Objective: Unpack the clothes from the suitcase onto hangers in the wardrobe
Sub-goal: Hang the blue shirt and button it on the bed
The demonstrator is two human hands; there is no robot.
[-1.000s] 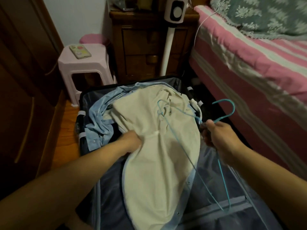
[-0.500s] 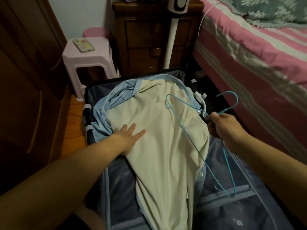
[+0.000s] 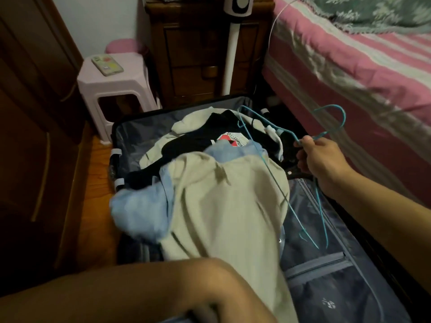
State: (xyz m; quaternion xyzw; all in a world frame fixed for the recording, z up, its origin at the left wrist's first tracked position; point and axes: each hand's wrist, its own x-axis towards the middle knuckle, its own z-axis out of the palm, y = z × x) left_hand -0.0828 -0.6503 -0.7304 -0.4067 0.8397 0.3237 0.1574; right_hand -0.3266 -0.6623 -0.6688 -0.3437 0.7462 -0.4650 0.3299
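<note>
Since half a second ago the left hand has left its flat press on the cream shirt (image 3: 224, 206); the shirt, with its light blue lining (image 3: 140, 213), is now bunched and lifted toward the camera, baring a black garment (image 3: 186, 143) with a red and white label (image 3: 232, 141) beneath it.

Left forearm (image 3: 140, 290) crosses the bottom of the head view. The left hand itself lies at the bottom edge, blurred and mostly cut off. Cannot tell whether its grip is clenched, released, or holding cloth.

Right hand (image 3: 324, 162) is held over the suitcase's right edge, fingers curled, grasping a teal wire hanger (image 3: 275, 183) near its neck. The hook (image 3: 335, 115) points up toward the bed; the hanger's frame slants down across the right side of the cream shirt and over the zipped lining of the suitcase lid.

Open suitcase (image 3: 123, 136) lies on the wooden floor (image 3: 93, 183), clothes heaped in its far half. A second cream garment (image 3: 186, 124) sits behind the black one, by the far wall of the case.

Dark wooden wardrobe (image 3: 35, 113) stands at left. Pink plastic stool (image 3: 112, 87) beyond the case, a phone (image 3: 107, 65) on top. Wooden nightstand (image 3: 198, 54) behind, a white fan pole (image 3: 231, 57) in front of it. Bed (image 3: 349, 73) with pink striped cover at right, a white cable (image 3: 277, 19) hanging over its edge.
</note>
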